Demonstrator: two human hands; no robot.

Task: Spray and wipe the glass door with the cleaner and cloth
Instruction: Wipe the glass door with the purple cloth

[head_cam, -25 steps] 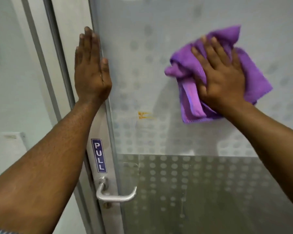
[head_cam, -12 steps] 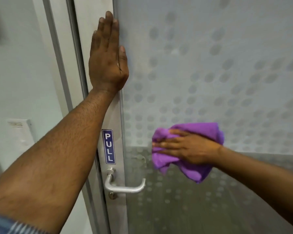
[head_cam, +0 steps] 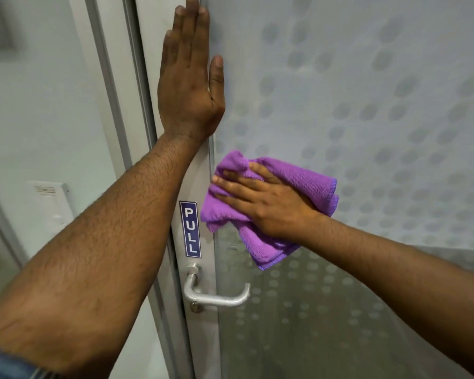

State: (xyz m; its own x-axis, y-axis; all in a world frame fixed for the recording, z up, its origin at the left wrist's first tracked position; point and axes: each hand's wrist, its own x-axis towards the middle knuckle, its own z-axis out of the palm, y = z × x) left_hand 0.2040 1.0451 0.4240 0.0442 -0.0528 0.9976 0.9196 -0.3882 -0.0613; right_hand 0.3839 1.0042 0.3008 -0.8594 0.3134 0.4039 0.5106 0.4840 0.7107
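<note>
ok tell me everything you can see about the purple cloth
The purple cloth looks like soft microfibre with a stitched hem along its edges. It is bunched and folded, not spread flat, with a loose corner hanging down towards the door handle. The right hand presses it against the frosted, dotted glass door with fingers laid out flat across it, pointing left. It sits at the glass's left edge, just right of the PULL sign, below the left hand.
</note>
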